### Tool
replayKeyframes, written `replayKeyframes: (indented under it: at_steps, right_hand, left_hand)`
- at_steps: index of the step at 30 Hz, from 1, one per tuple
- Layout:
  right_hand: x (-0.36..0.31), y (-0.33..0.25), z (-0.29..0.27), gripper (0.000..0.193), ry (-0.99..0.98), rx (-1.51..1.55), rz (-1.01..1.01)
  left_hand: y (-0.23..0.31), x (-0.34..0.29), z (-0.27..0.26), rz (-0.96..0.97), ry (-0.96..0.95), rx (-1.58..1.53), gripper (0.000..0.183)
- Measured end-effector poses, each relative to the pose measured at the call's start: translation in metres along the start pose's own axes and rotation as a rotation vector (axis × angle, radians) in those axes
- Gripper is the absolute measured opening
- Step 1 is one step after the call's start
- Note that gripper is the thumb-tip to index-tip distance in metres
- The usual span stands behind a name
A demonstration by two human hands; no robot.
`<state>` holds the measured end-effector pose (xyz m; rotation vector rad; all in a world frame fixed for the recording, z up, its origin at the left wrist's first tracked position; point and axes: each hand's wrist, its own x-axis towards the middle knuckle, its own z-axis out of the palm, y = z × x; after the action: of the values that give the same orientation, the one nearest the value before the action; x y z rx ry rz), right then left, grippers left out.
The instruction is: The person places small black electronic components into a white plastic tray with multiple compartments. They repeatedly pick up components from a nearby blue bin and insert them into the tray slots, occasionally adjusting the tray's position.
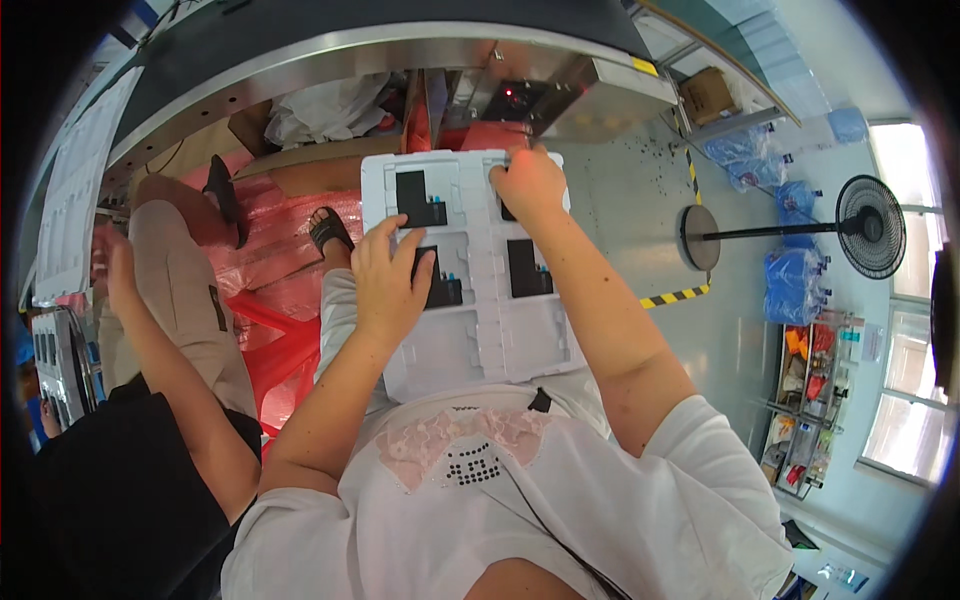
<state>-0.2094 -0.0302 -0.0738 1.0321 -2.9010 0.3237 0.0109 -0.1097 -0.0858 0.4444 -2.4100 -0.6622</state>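
A white molded tray (450, 352) lies across my lap, tilted a little, with recessed compartments in two columns. Flat black L-shaped pieces with small blue tabs, much like thin battery packs, sit in several of them: one far left (412, 195), one middle right (530, 272) and one middle left (445, 290). My left hand (385, 280) rests with fingers apart over the left edge of that middle left piece. At the far right compartment my right hand (530, 185) is curled with fingers drawn together. Part of another black piece (507, 208) shows beneath it; the fingertips are hidden.
On my left sits a co-worker, one arm (185, 375) near another white tray (80, 190). A metal-edged bench (400, 45) runs along the far side. Red plastic wrap (275, 350) covers things beside my legs. To the right stand a black fan (870, 228), water bottles (795, 285) and a shelf (812, 405).
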Motion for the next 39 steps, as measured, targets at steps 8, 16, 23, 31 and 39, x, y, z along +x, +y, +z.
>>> replayKeyframes:
  at_steps: [8, 16, 23, 31, 39]
  right_hand:
    - [-0.013, -0.008, 0.023, 0.02, 0.196, 0.028, -0.064]
    - [-0.029, -0.013, -0.01, 0.023, 0.353, 0.144, -0.015]
    - [0.089, -0.042, -0.163, 0.032, 0.648, 0.565, -0.183]
    - [0.256, 0.006, -0.117, 0.045, 0.394, -0.193, 0.331]
    - [0.182, 0.026, -0.146, 0.018, 0.702, 1.015, 0.002]
  left_hand:
    - [0.009, 0.008, 0.001, -0.081, 0.005, -0.002, 0.031]
    - [0.035, 0.079, -0.041, 0.014, 0.169, -0.15, 0.028]
    - [-0.007, 0.288, -0.063, 0.149, 0.596, 0.356, 0.039]
    - [-0.023, 0.373, -0.001, -0.38, 0.084, 0.732, 0.054]
    - [0.011, 0.324, -0.014, -0.341, 0.275, 0.498, 0.039]
